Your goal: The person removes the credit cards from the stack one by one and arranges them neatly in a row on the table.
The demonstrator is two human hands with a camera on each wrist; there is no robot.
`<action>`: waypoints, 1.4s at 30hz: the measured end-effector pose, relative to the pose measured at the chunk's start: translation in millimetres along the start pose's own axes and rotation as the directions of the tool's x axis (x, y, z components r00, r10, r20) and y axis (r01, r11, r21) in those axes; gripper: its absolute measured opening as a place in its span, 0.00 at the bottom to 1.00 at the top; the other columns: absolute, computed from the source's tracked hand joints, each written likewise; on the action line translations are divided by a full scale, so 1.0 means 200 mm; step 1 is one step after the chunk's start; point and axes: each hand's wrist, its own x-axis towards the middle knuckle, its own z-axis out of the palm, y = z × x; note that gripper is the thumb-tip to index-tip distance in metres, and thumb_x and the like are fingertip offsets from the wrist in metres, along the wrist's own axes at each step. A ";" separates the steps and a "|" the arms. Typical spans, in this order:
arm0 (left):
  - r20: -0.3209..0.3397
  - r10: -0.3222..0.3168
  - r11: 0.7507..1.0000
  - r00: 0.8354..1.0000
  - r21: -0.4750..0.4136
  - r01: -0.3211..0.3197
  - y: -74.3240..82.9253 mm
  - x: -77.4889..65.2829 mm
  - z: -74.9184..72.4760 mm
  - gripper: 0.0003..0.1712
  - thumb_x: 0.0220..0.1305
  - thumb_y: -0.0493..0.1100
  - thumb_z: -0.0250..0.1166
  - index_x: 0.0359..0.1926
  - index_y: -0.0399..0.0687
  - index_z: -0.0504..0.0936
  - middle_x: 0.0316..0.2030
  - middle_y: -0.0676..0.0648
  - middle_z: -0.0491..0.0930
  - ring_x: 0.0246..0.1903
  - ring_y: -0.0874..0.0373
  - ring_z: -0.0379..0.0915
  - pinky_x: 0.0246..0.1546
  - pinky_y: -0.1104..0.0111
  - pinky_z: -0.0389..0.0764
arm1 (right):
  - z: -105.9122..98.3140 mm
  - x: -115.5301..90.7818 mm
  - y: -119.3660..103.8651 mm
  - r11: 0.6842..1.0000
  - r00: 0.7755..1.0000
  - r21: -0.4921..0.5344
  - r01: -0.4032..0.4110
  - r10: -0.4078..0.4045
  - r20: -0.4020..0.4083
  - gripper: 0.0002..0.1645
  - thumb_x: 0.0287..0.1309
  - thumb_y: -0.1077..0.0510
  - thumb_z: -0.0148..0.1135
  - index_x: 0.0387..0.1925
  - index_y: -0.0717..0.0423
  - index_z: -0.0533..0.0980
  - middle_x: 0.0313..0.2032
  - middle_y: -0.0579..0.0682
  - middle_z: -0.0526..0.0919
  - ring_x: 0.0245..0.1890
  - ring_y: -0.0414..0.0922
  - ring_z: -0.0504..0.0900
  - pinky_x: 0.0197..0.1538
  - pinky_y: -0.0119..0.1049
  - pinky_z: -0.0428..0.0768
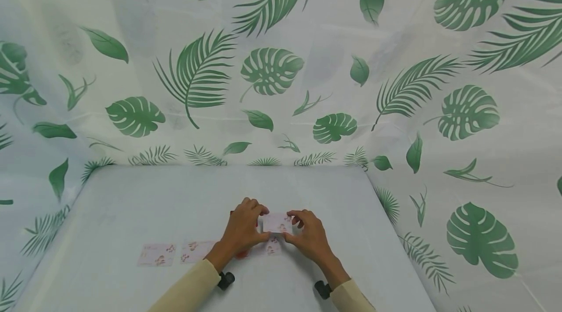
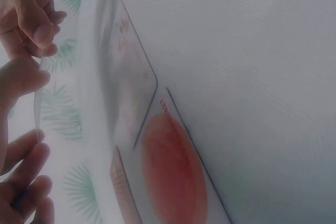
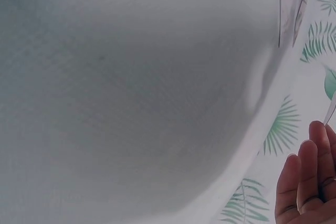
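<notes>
Between both hands a thin pale card (image 1: 276, 223) with pink and reddish prints is held up off the table. My left hand (image 1: 243, 224) pinches its left edge, thumb at the near side and fingers at the far side. At the opposite edge, my right hand (image 1: 308, 235) pinches the card likewise. The left wrist view catches the card (image 2: 38, 106) nearly edge-on. Below the hands lie a printed card (image 1: 273, 246) and a card with a big red oval (image 2: 173, 171), partly hidden by the left hand in the head view.
Further left on the white table (image 1: 110, 214) lie two more pink-printed cards, the outer one (image 1: 156, 255) and the inner one (image 1: 195, 251). Something red shows behind the left hand, mostly hidden. A leaf-patterned curtain (image 1: 281, 107) encloses the table's back and sides.
</notes>
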 end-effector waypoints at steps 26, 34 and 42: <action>0.033 -0.001 0.999 0.999 -0.037 0.002 0.07 0.01 0.05 0.29 0.50 0.60 0.83 0.48 0.53 0.87 0.39 0.54 0.81 0.44 0.59 0.71 0.50 0.63 0.80 | -0.05 -0.06 0.04 0.999 0.999 -0.022 -0.043 0.043 -0.003 0.33 0.46 0.53 0.87 0.56 0.44 0.84 0.37 0.39 0.81 0.38 0.39 0.77 0.42 0.32 0.74; 0.023 -0.004 0.999 1.000 -0.032 0.004 0.09 0.01 0.06 0.28 0.48 0.59 0.84 0.48 0.53 0.88 0.38 0.55 0.81 0.43 0.59 0.71 0.49 0.64 0.81 | -0.06 -0.07 0.05 0.996 0.997 -0.032 -0.079 0.079 0.016 0.33 0.46 0.52 0.87 0.57 0.44 0.84 0.38 0.39 0.81 0.39 0.40 0.78 0.42 0.32 0.75; 0.043 -0.007 0.999 0.999 -0.035 0.008 0.11 0.02 0.06 0.28 0.50 0.60 0.83 0.48 0.54 0.88 0.38 0.54 0.81 0.43 0.59 0.71 0.49 0.64 0.80 | -0.07 -0.08 0.07 0.995 0.996 -0.031 -0.090 0.090 0.009 0.34 0.46 0.52 0.87 0.57 0.42 0.84 0.38 0.38 0.81 0.39 0.38 0.78 0.43 0.32 0.75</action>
